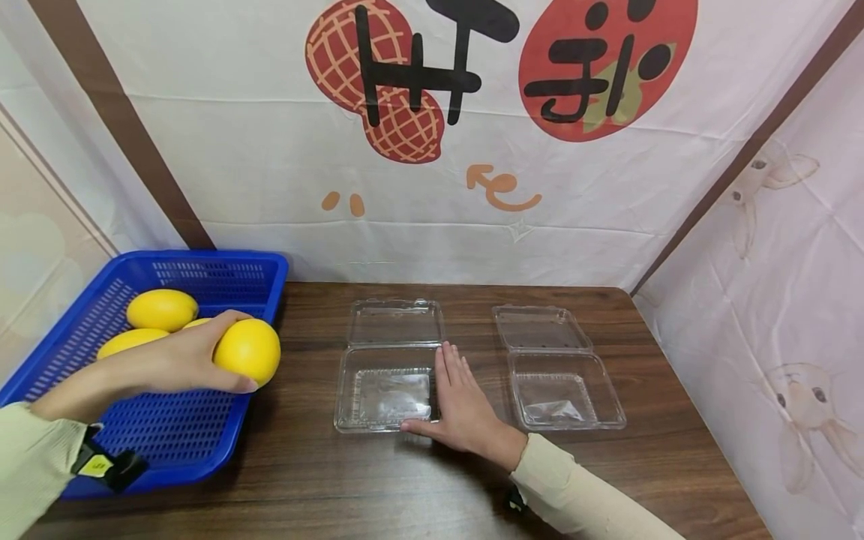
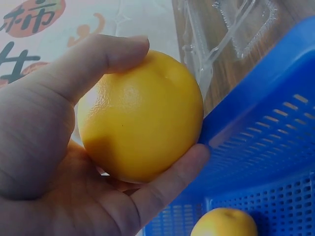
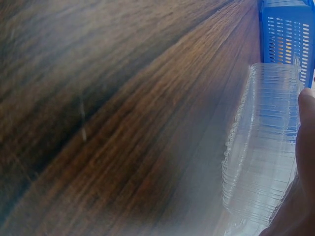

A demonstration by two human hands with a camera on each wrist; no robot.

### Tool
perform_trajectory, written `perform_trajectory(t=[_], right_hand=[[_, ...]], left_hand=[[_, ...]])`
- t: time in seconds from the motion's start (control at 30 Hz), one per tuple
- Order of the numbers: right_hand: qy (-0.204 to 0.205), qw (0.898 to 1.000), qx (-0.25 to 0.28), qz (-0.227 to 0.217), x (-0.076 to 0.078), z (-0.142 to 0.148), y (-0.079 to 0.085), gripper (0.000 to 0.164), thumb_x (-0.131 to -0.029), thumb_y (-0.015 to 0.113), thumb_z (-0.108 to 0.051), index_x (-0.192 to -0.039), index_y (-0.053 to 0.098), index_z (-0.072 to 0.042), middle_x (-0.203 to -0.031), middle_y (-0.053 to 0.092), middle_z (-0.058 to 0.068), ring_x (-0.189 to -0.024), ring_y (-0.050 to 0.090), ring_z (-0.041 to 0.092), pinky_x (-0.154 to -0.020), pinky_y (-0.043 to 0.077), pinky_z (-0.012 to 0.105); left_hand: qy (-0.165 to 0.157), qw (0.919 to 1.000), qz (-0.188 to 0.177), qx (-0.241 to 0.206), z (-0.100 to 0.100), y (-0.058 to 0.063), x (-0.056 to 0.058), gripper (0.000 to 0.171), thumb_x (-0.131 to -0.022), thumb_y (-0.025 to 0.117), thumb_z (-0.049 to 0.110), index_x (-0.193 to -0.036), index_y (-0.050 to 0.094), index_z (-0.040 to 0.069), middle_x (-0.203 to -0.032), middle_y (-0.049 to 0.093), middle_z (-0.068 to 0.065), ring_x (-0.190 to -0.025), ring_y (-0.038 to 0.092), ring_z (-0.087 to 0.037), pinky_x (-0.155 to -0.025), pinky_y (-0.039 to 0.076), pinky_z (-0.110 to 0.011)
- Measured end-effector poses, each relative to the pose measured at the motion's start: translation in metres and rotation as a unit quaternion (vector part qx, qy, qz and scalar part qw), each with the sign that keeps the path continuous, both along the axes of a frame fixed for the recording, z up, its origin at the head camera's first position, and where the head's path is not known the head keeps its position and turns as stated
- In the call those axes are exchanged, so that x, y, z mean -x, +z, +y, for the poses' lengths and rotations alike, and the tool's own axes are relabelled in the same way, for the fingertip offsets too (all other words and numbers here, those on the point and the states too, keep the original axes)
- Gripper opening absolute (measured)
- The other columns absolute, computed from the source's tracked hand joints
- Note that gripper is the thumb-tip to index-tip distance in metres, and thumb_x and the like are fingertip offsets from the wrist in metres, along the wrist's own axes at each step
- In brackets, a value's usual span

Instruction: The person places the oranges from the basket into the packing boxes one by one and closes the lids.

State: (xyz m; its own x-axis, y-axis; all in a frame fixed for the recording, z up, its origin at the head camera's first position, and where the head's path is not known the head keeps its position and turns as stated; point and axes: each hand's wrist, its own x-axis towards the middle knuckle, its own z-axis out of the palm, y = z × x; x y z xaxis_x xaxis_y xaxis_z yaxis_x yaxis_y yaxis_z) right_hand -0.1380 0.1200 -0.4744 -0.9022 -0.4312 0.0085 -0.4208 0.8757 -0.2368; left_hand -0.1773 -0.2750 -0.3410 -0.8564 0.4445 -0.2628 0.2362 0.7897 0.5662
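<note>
A yellow fruit point(image 1: 248, 350) is apparently undergoing transfer from a blue basket point(image 1: 175, 435), the next move seemingly calling for a rightward carry and a gentle lowering into a clear container point(image 1: 388, 397). It is sitting between the thumb and fingers of the left hand point(image 1: 185, 356), which is grasping it above the basket's right edge. Other yellow fruit point(image 1: 162, 310) is lying beyond and beneath that hand. Well to its right, the right hand point(image 1: 466, 409) is resting, fingers extended and clasping nothing, along the container's side, perhaps steadying it. A second clear container point(image 1: 560, 397) is standing to the right of that hand.
</note>
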Motion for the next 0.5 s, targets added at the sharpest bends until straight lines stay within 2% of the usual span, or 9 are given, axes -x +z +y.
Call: perform_trajectory(t=[0.5], right_hand=[[-0.002,1.0,0.004,-0.002,-0.0005,-0.0008,0.0004,0.127,-0.084,0.056,-0.081,-0.158,0.008,0.009,-0.166,0.004,0.027,-0.154,0.008,0.038,-0.124,0.012,0.045]], left_hand=[[-0.003,1.0,-0.006,-0.007,0.0072,0.0021,-0.0015,0.093,-0.08,0.084,0.04,-0.147,0.032,0.001,-0.116,0.06,-0.011,-0.093,0.055,-0.024,-0.07,0.045,-0.036]])
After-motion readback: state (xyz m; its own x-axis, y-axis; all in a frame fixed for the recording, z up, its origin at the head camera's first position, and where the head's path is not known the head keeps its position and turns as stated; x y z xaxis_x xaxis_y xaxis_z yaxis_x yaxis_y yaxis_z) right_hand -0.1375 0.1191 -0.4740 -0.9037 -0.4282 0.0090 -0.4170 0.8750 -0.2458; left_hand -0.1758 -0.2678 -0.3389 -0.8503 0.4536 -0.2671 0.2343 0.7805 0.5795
